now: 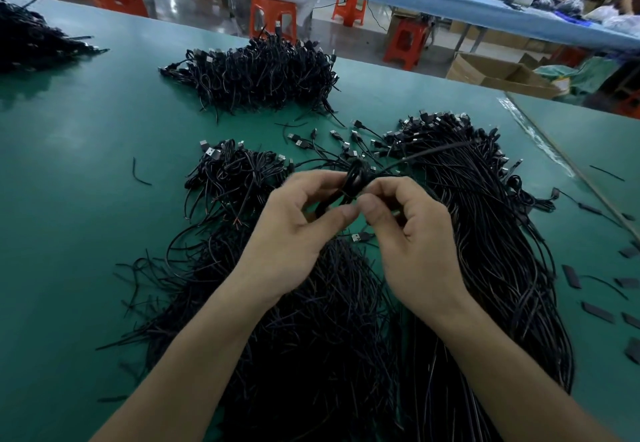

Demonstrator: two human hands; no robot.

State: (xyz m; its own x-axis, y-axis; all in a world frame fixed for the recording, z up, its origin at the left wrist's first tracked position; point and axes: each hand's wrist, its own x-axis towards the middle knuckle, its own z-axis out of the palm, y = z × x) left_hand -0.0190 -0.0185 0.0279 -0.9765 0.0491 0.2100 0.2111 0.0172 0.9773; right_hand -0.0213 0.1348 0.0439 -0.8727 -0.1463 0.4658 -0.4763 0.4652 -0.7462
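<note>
Above the piles (485, 233) on the table (69, 164), our left hand (294, 230) and right hand (412, 233) both pinch a small black coil (355, 178); we should hold its loops tight while wrapping the loose end (433, 151).

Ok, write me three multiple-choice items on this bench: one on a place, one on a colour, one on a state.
1. Where is the coiled cable bundle?
A. between the left hand and right hand
B. on an orange stool
C. in a cardboard box

2. What colour is the table?
A. red
B. green
C. white

3. How are the two hands?
A. both flat on the table
B. both curled round the bundle
C. one hanging idle

Answers:
1 A, the fingers of both hands meet on the coil, which is raised above the table.
2 B, its bare surface is teal-green.
3 B, the fingers and thumbs of both pinch the coil.
</note>
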